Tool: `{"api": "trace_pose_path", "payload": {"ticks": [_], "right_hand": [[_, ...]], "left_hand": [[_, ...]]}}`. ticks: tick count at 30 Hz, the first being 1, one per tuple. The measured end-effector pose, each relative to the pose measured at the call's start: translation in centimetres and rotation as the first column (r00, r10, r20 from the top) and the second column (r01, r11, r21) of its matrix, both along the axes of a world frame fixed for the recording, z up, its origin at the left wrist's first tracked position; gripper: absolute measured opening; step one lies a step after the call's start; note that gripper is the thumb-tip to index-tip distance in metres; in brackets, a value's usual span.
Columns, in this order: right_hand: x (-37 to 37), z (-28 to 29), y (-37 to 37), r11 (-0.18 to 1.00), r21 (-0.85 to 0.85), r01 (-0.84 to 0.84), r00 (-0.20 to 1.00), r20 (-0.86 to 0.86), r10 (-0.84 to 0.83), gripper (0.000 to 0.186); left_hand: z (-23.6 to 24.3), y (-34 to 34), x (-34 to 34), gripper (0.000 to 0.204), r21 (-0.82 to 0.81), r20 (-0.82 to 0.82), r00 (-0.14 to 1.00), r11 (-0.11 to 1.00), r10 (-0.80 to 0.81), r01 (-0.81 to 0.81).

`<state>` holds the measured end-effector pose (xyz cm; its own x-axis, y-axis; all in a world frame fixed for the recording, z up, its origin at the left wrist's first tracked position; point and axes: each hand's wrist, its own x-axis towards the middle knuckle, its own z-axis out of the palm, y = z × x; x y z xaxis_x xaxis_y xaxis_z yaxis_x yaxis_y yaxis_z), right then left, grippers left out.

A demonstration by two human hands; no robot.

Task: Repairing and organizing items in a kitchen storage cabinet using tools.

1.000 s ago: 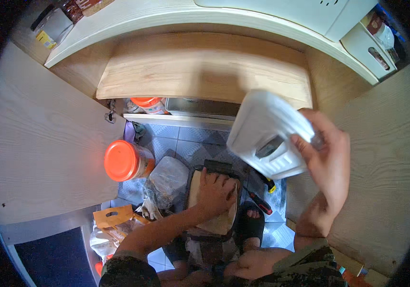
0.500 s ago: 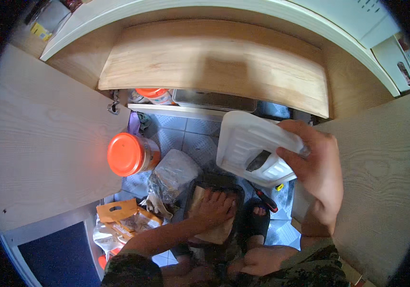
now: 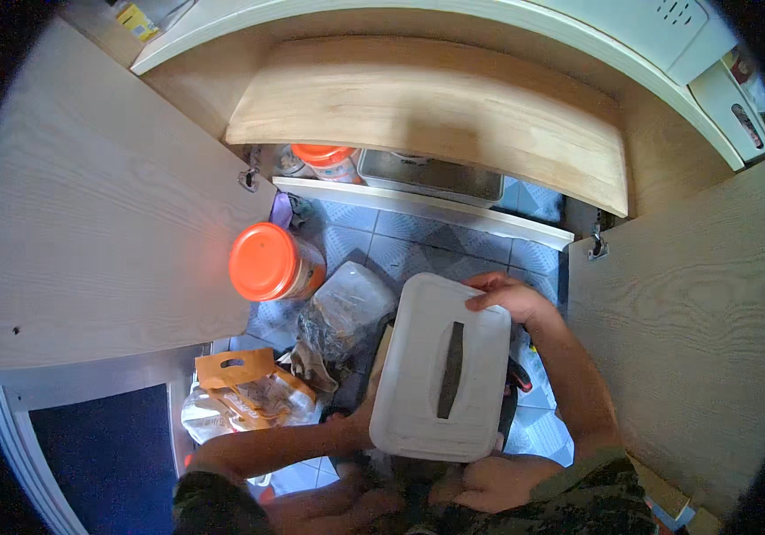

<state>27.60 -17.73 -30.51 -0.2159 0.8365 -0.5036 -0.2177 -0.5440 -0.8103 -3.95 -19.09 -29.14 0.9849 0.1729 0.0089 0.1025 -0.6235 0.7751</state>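
A white rectangular plastic lid with a long dark slot down its middle lies above the dark box between my legs. Only a thin strip of the box's brown contents shows at the lid's left edge. My right hand is closed on the lid's far right corner, thumb on top and fingers along the edge. My left hand reaches to the lid's near left side. Its fingers are hidden beneath or behind the lid.
Left of the lid are a clear plastic container, an orange-lidded jar and an orange-and-clear bag. A red-and-black handle pokes out at its right. Open cabinet doors flank me; a wooden shelf lies ahead.
My right hand has brought the lid down and left over the box, turning it flatter. My left hand, earlier flat on the brown contents, has slid left to the lid's side.
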Motion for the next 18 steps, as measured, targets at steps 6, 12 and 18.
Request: {"api": "trace_pose_path", "payload": {"ticks": [6,12,18], "right_hand": [[-2.3,-2.5,0.3,0.995,0.01,-0.098,0.98,0.176,0.095,0.044],[-4.9,-0.7,0.5,0.974,0.08,-0.211,0.896,0.415,0.16,0.039],[-4.3,-1.2,-2.3,0.96,0.169,-0.225,0.681,0.731,0.031,0.035]], "left_hand": [[1.1,-0.1,-9.5,0.032,0.046,-0.328,0.908,0.965,0.26,-0.259],[-10.9,-4.1,-14.7,0.036,-0.401,-0.353,0.918,0.857,0.182,-0.324],[-2.5,-2.7,-6.8,0.061,-0.15,-0.878,0.39,0.616,0.277,-0.774]]}}
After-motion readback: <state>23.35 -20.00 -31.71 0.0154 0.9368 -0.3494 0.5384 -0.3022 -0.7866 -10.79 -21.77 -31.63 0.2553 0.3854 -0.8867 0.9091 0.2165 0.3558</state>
